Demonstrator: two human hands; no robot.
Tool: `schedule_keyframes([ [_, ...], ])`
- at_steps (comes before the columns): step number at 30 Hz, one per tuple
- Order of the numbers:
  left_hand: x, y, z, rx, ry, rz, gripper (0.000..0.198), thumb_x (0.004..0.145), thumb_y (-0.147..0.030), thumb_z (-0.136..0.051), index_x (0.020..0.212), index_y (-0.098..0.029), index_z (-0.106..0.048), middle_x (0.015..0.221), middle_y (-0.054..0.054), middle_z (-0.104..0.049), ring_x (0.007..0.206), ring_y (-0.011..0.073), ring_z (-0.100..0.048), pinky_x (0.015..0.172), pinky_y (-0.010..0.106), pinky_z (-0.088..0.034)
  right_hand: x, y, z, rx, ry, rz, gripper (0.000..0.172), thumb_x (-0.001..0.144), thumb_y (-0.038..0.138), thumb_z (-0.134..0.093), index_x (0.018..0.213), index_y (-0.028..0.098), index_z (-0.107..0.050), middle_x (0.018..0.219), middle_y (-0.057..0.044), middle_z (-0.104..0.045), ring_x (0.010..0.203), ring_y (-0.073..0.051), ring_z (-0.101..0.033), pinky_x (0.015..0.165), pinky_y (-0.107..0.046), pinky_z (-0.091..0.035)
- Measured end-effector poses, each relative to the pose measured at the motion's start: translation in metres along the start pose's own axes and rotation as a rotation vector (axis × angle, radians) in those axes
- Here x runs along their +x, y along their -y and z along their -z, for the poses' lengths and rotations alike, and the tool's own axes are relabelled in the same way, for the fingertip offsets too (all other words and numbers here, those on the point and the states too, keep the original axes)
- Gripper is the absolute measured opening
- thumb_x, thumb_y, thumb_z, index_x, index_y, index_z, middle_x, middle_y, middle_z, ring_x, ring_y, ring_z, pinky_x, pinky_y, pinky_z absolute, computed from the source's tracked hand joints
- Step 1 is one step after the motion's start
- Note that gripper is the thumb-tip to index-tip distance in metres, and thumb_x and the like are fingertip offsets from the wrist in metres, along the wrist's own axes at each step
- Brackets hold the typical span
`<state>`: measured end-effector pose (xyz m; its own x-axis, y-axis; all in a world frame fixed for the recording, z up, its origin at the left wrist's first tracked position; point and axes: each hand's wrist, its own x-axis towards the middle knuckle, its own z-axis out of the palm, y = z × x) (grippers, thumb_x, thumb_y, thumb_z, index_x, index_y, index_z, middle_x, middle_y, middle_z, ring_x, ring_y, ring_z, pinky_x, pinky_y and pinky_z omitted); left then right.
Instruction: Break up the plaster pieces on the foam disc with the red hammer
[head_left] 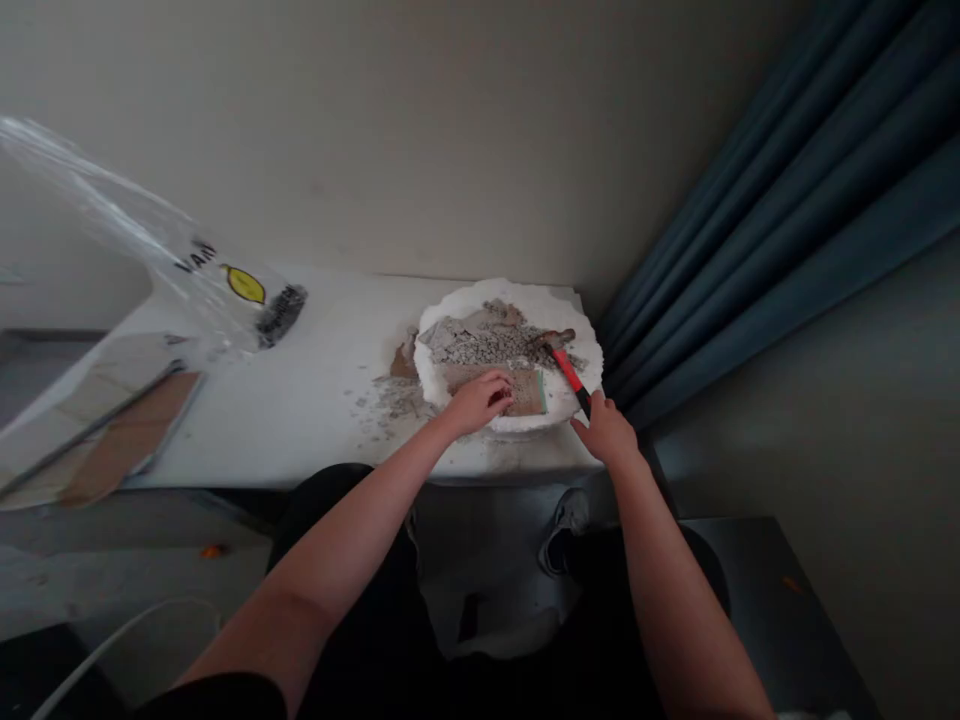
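Note:
My right hand (609, 432) is closed around the black grip of a claw hammer (570, 372) with a red and black handle. The hammer's head rests at or just above grey crumbled fragments (480, 342). These lie on a white, rough-edged mat or shallow tray (592, 345). My left hand (478, 402) is over a flat brownish board (529, 394) with a green edge, near the front of the white piece. Its fingers curl together in a pinch; whatever is between them is too small to make out.
A white table (315, 400) stands against the wall, with grey crumbs scattered left of the white piece. A clear plastic bag (217, 290) with a yellow print and a brown flat panel (131, 435) lie further left. A blue curtain (780, 210) hangs close on the right.

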<state>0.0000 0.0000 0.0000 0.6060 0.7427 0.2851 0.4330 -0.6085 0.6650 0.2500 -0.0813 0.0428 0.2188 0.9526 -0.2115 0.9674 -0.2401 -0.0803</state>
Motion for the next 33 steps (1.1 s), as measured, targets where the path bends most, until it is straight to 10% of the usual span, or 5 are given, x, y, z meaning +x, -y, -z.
schedule_keyframes([
  [33, 0.0005, 0.0011, -0.0012, 0.001, 0.002, -0.003, 0.018, 0.091, -0.031, -0.052, 0.080, -0.019, -0.060, 0.115, 0.008, -0.061, 0.100, 0.0189, -0.061, 0.091, 0.036, -0.050, 0.0020, -0.0015, -0.0039, -0.006, -0.017, 0.012, 0.046, 0.092, 0.044, -0.054, 0.125, 0.015, -0.040, 0.118, -0.016, -0.056, 0.103, -0.031, -0.062, 0.075, -0.035, -0.046],
])
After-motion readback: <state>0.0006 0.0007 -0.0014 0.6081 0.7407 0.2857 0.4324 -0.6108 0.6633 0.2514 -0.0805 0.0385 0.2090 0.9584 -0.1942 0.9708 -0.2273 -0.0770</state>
